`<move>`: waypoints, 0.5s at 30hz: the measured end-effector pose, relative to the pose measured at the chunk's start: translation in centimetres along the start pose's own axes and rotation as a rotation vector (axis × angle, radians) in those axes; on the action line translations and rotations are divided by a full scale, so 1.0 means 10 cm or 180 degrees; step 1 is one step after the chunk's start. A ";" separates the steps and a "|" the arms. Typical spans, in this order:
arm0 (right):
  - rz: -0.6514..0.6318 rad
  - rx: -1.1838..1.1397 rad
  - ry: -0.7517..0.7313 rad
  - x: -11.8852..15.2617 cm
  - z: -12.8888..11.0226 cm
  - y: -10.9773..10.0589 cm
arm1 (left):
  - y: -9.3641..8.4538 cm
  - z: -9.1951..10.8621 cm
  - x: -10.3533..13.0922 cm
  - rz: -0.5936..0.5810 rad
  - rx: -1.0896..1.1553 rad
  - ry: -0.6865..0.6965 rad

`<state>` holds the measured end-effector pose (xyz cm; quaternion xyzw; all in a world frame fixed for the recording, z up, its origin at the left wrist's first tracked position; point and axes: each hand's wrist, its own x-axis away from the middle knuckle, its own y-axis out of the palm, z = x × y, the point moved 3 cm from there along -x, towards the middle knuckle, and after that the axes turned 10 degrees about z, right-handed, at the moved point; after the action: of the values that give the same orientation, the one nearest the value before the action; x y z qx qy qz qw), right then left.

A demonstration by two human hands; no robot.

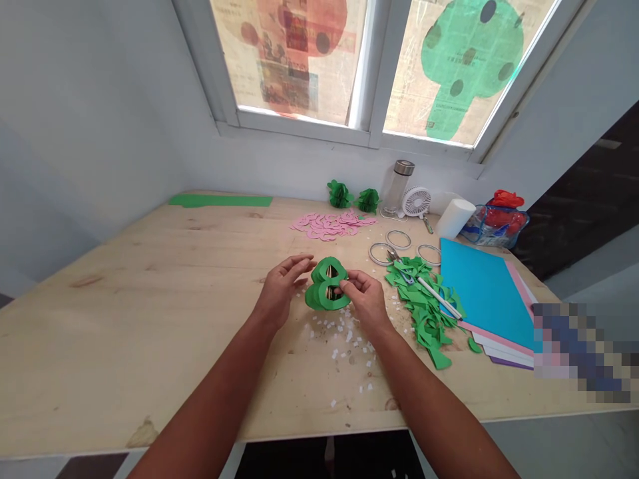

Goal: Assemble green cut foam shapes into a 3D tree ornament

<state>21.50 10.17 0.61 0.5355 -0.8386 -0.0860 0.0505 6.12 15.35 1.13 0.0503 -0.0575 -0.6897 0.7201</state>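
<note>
A green layered paper shape [333, 301] with two round holes, one above the other, is held over the middle of the table. My right hand [367, 299] pinches its right edge between thumb and fingers. Just left of the shape is my left hand [283, 289], its fingers apart and curved toward the paper, holding nothing. Small white paper bits [341, 326] lie scattered beneath. Green paper scraps [424, 313] are heaped to the right, with scissors [399, 263] at their upper end and a white pen-like stick [439, 297] across them.
Pink cutouts [327, 226] and two green folded pieces [339, 194] are at the back, near a bottle [398, 187] and a small fan [416, 201]. Tape rings [398, 239], a white roll [455, 218] and blue sheets [482, 286] stand right. A green strip [219, 200] lies back left.
</note>
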 end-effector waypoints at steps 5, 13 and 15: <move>-0.0069 -0.0129 0.0053 0.02 -0.03 0.02 | 0.07 0.09 0.12 -0.1054 0.0404 -0.0445; -0.0050 -0.0183 0.0049 0.03 -0.03 0.02 | -0.03 0.04 0.01 -0.0386 0.1023 -0.0249; -0.0066 -0.0211 0.0062 0.02 -0.02 0.02 | -0.08 0.00 -0.04 -0.0101 0.1223 -0.0339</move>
<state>21.26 10.02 0.87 0.5431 -0.8292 -0.1090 0.0755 5.29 15.69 1.02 0.1511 -0.2252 -0.6789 0.6823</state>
